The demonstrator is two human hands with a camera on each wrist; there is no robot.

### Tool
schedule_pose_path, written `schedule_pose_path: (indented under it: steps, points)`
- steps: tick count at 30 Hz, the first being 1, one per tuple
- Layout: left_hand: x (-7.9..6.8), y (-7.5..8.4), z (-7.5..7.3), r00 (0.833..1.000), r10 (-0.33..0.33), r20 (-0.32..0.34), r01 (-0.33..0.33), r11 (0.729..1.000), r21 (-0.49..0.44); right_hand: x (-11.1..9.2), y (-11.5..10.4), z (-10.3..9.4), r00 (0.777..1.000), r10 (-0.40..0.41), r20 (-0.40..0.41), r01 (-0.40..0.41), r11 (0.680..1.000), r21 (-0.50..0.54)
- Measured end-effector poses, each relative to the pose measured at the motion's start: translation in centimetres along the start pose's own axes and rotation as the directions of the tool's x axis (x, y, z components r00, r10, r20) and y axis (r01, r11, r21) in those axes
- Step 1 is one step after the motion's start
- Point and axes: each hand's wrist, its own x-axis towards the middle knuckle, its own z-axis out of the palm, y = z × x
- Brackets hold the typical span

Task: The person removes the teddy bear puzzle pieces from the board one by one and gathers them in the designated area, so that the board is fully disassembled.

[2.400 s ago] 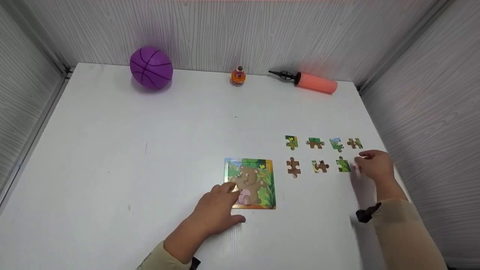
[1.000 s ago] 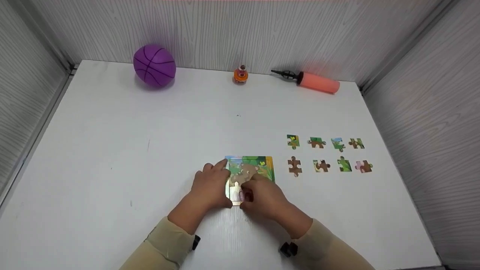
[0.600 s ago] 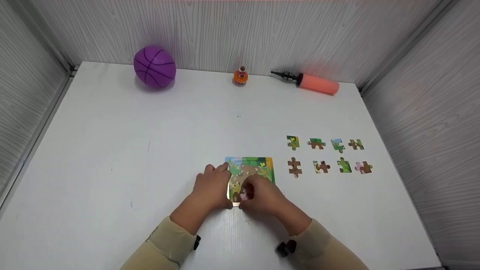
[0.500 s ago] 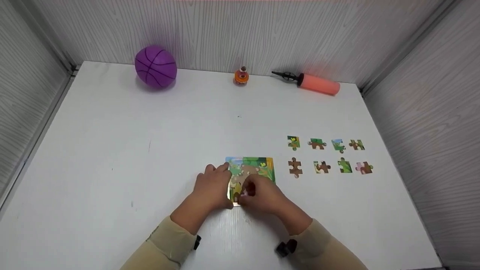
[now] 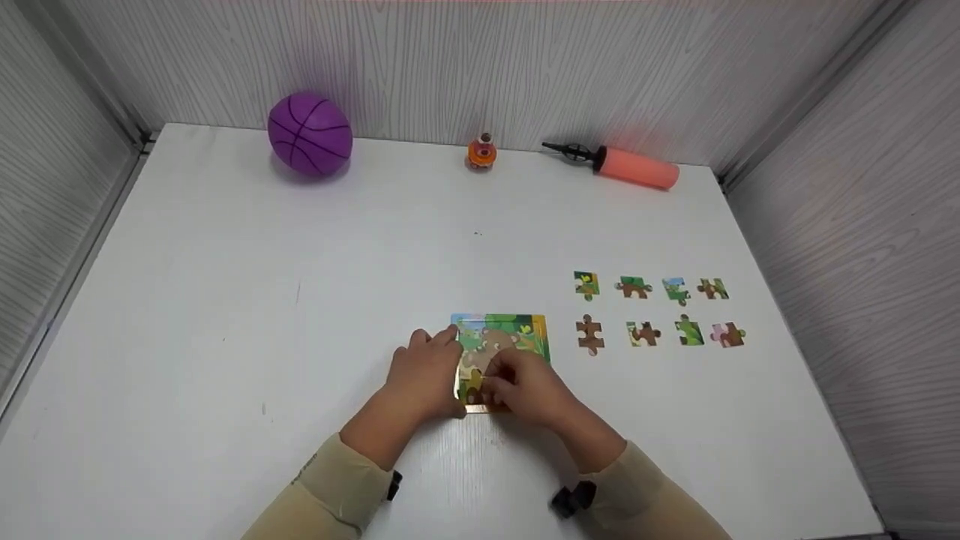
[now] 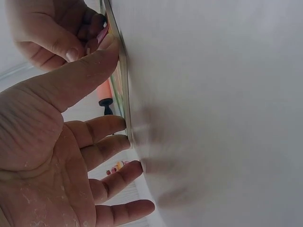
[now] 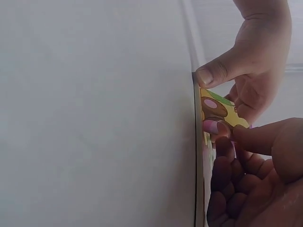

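Observation:
A square bear jigsaw puzzle board [image 5: 510, 322] lies on the white table. At its left side my left hand [image 5: 427, 371] steadies it, thumb at the near-left corner. The left wrist view shows those fingers spread and fairly straight, tips against the board edge. My right hand [image 5: 529, 382] is over the board's lower part, thumb and forefinger pinching a pink-and-brown puzzle piece [image 7: 210, 126] that stands tilted up from the board. In the head view the fingers mostly hide this piece. Beside it, a yellow and brown printed patch [image 7: 232, 113] shows on the board.
Right of the board lie two rows of loose puzzle pieces [image 5: 589, 334]. Along the back wall stand a purple ball [image 5: 310, 135], a small orange toy [image 5: 481, 152] and a pump [image 5: 637, 167] with a coral barrel.
My right hand has come from the loose pieces, leaving one in the front row, to the board. It now pinches another piece there. My left hand has shifted to the board's left edge.

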Motion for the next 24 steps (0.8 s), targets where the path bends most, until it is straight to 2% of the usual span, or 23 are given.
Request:
schedule_pose_path:
  steps: [5, 10, 16, 24]
  points:
    - [0.0, -0.1, 0.0, 1.000, 0.004, -0.001, -0.004, 1.000, 0.003, -0.4, -0.2, -0.8, 0.998, -0.056, -0.027, 0.057, 0.998, 0.040]
    - [0.0, 0.0, 0.0, 1.000, 0.008, 0.000, -0.008, 1.000, 0.012, -1.1, 0.0, -2.5, 0.991, -0.084, -0.105, 0.085, 0.996, 0.003]
    - [0.0, 0.1, 0.0, 1.000, 0.009, -0.017, -0.009, 1.000, 0.012, -2.2, 1.0, -5.1, 0.974, -0.079, -0.210, 0.078, 0.997, -0.014]
    - [-0.1, 0.1, 0.0, 1.000, 0.009, -0.020, -0.010, 1.000, -0.012, -3.9, 2.6, -7.9, 0.957, -0.036, -0.289, 0.037, 0.999, -0.001]
